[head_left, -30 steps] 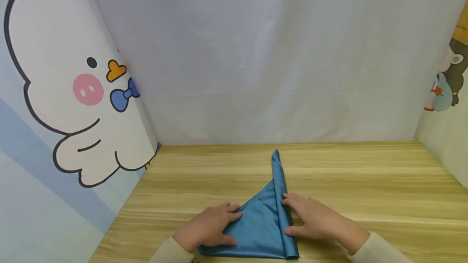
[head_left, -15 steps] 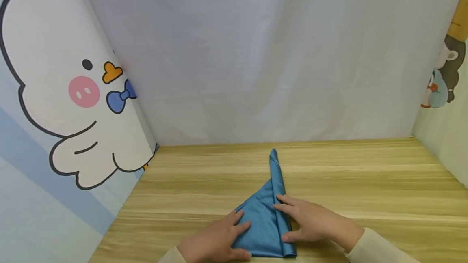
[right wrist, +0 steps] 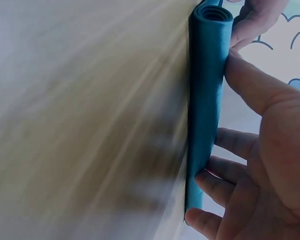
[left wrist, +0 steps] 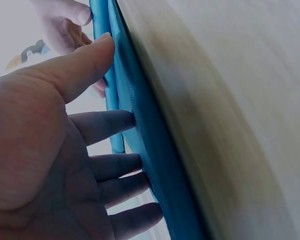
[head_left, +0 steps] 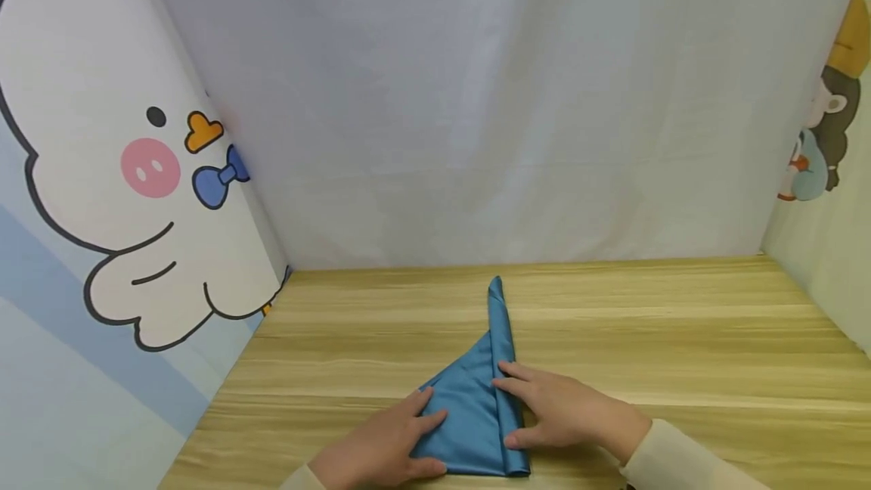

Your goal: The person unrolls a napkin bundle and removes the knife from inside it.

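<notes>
A shiny blue cloth (head_left: 457,418) lies on the table, its right side wound into a long narrow roll (head_left: 500,339) with a tip pointing away from me. My left hand (head_left: 377,441) rests on the flat left part, fingers spread and fairly straight, covering its lower left corner. On the right, my right hand (head_left: 568,408) lays its fingertips and thumb along the roll. The right wrist view shows the spiral near end of the roll (right wrist: 210,65), with that hand's fingers along its side. In the left wrist view, fingertips touch the cloth (left wrist: 152,135) near its edge.
The wood-grain table (head_left: 646,331) extends around the cloth. A pale curtain (head_left: 476,97) hangs along the back edge. Cartoon-printed wall coverings stand at both sides, with a large white bird figure (head_left: 88,119) on the left.
My left hand has slid right over the flat cloth, closer to the roll. The roll and my right hand have shifted slightly left, while the view itself has also moved a little.
</notes>
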Demonstrator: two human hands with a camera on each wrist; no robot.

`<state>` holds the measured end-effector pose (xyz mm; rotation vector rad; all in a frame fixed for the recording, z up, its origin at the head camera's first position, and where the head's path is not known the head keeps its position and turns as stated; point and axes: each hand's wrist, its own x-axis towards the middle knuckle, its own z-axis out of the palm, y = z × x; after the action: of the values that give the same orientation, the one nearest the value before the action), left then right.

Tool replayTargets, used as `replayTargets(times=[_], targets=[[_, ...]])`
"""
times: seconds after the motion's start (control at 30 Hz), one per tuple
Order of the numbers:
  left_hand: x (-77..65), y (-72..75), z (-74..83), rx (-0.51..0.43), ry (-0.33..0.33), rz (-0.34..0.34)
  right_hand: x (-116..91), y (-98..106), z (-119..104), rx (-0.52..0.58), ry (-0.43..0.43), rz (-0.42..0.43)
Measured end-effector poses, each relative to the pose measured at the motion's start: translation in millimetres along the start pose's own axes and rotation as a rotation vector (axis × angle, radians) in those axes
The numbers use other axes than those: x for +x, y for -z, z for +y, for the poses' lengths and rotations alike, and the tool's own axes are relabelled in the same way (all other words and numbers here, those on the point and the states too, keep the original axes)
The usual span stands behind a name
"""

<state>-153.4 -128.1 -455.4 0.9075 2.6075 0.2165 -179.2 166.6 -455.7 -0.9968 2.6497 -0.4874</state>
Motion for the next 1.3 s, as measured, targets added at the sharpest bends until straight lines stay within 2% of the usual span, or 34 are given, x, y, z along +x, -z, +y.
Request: replayTargets(times=[0.27, 0.6, 0.93, 1.3], targets=[[-8.3, -1.7, -14.9, -0.02, 0.01, 0.061, 14, -1, -13, 0.0, 0.015, -0.008], [-18.9, 0.0, -28.9, -0.065, 0.04, 0.041, 30, -6, -24, -0.019, 0.025, -0.018], [-21.2, 5.6, -44.2, -0.072, 0.036, 0.027, 44, -9, -35, -0.064, 0.032, -0.003], [-30.6, 5.4, -62.0, -0.079, 0.02, 0.031, 53, -16, -51, -0.139, 0.048, 0.023]])
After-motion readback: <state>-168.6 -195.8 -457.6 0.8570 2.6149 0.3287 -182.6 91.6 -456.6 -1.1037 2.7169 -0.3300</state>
